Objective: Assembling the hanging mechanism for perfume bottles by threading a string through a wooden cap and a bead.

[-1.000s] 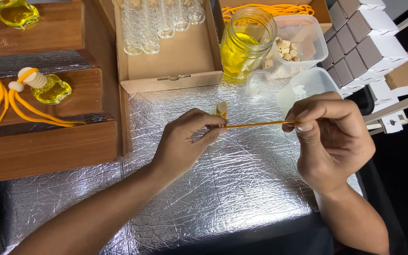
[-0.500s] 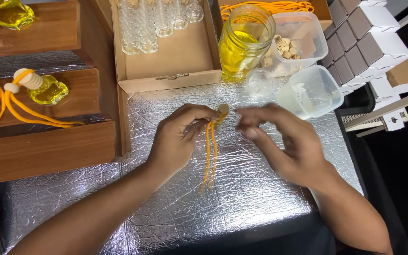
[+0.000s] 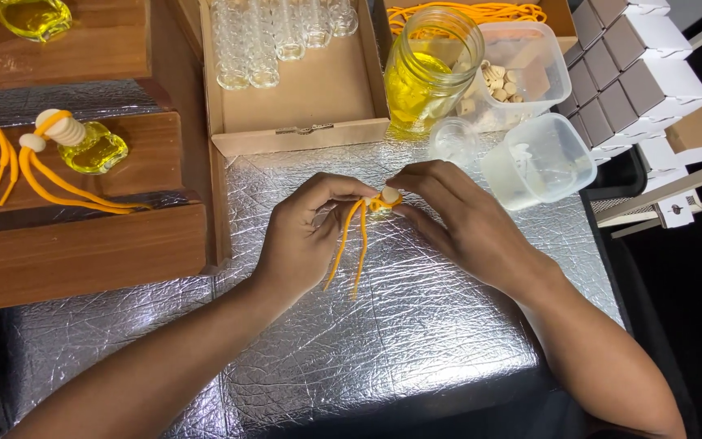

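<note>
My left hand point(image 3: 306, 236) and my right hand point(image 3: 457, 219) meet over the silver foil surface point(image 3: 383, 341). Between their fingertips sits a small pale wooden bead point(image 3: 389, 196) threaded on an orange cord point(image 3: 351, 244). Both hands pinch the bead and cord at the same spot. The cord's two loose ends hang down in front of my left palm, touching the foil.
A glass jar of yellow liquid point(image 3: 428, 69) stands behind the hands, beside a clear tub of wooden beads point(image 3: 522, 73) and an upturned clear tub point(image 3: 542, 162). A cardboard tray point(image 3: 302, 106) holds several small empty bottles. Wooden steps point(image 3: 83, 244) at left carry filled yellow bottles with orange cords.
One second ago my right hand pulled the cord taut to the right. It has since come back to the bead, and the cord now hangs down loose.
</note>
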